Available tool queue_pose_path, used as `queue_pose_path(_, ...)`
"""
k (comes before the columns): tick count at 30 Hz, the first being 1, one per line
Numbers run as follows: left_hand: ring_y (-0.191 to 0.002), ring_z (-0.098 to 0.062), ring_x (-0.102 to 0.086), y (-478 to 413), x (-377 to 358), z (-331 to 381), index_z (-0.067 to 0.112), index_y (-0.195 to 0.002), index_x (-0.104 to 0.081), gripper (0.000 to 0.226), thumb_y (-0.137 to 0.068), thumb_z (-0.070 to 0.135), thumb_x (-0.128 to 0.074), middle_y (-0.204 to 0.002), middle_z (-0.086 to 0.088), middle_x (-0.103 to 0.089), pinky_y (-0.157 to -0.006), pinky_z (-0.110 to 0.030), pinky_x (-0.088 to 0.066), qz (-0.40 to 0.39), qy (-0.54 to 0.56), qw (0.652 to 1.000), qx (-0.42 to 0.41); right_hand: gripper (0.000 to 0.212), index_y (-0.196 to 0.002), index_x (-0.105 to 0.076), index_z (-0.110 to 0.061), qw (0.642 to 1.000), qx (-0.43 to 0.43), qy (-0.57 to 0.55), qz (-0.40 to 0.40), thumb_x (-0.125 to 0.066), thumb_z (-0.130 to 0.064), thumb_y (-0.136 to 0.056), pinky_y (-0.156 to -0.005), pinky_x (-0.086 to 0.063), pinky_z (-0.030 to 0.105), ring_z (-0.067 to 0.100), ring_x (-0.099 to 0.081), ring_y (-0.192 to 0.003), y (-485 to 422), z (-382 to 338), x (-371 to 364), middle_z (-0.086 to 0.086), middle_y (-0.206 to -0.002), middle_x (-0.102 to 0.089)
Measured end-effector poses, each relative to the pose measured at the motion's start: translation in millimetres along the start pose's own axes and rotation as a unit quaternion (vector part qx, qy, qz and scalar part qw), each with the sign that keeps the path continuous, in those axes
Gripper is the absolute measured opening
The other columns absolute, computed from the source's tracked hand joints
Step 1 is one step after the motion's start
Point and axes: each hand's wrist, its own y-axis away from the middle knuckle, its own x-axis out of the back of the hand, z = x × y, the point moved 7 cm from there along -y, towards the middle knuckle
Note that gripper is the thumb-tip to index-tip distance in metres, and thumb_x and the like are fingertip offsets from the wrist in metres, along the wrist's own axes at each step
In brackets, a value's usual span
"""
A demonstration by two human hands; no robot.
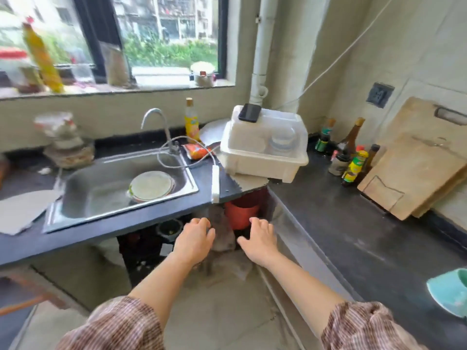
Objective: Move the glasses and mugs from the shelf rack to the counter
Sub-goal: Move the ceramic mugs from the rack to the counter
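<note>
A white covered dish rack [262, 157] stands in the counter's corner, with bowls or cups dimly visible through its cloudy lid and a black phone [250, 112] on top. No glass or mug shows clearly. My left hand [194, 238] and my right hand [260, 236] reach forward side by side, palms down, fingers apart, holding nothing. Both hover below the rack, in front of the gap under the counter. The dark counter [353, 223] runs along the right. A turquoise cup or bowl [449, 291] sits at its near right edge, cut off by the frame.
A steel sink [108, 195] with a plate [151, 185] and a tap lies left of the rack. Sauce bottles [353, 165] and wooden cutting boards [409, 178] line the right wall. A red bucket [242, 213] sits under the counter. A white power strip [215, 183] lies beside the sink.
</note>
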Motion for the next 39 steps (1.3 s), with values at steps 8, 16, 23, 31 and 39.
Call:
queue_pose_path(8,-0.116,-0.030,-0.049,44.3,134.4,-175.6,0.011,-0.119,-0.053,0.035,-0.095,0.034,-0.041,-0.124,-0.011,-0.054,-0.095,-0.044,-0.043,0.092,-0.053,0.985,0.137,0.057,-0.138,-0.037,-0.015,0.977,0.192,0.065,-0.072,-0.050,-0.042,-0.089,-0.102,-0.034,0.047,0.031,-0.033,-0.130,-1.2,-217.9,-66.9,0.011,-0.139,-0.040)
queue_pose_path(16,-0.114,-0.031,-0.047,55.4,248.3,-305.8,0.010,-0.116,-0.051,0.031,-0.095,0.031,-0.041,-0.121,-0.013,-0.053,-0.092,-0.044,-0.044,0.153,-0.112,0.956,0.224,0.051,-0.130,-0.041,-0.015,0.915,0.375,0.134,-0.061,-0.051,-0.041,-0.087,-0.094,-0.038,0.044,0.032,-0.040,-0.121,-10.7,-417.2,-124.5,0.010,-0.128,-0.045)
queue_pose_path(23,-0.115,-0.031,-0.045,29.5,338.2,-422.7,0.014,-0.122,-0.047,0.034,-0.095,0.032,-0.036,-0.125,-0.011,-0.048,-0.089,-0.044,-0.044,0.148,-0.181,0.927,0.295,0.059,-0.138,-0.036,-0.017,0.886,0.438,0.135,-0.072,-0.051,-0.041,-0.087,-0.100,-0.034,0.048,0.031,-0.035,-0.128,-47.0,-582.1,-179.8,0.009,-0.137,-0.040)
queue_pose_path(31,-0.119,-0.029,-0.043,-5.4,421.5,-537.1,0.018,-0.125,-0.046,0.036,-0.095,0.036,-0.037,-0.131,-0.007,-0.047,-0.092,-0.043,-0.044,0.194,-0.125,0.906,0.355,0.060,-0.140,-0.035,-0.017,0.861,0.487,0.128,-0.072,-0.053,-0.044,-0.089,-0.102,-0.035,0.049,0.031,-0.037,-0.127,-79.5,-735.8,-225.3,0.008,-0.138,-0.041)
queue_pose_path(39,-0.122,-0.029,-0.042,-39.2,488.7,-656.5,0.016,-0.131,-0.044,0.042,-0.094,0.035,-0.040,-0.137,-0.009,-0.045,-0.100,-0.042,-0.039,0.241,-0.044,0.900,0.361,0.062,-0.144,-0.031,-0.016,0.864,0.484,0.101,-0.097,-0.051,-0.040,-0.090,-0.103,-0.037,0.048,0.029,-0.036,-0.131,-93.1,-857.0,-284.2,0.008,-0.143,-0.040)
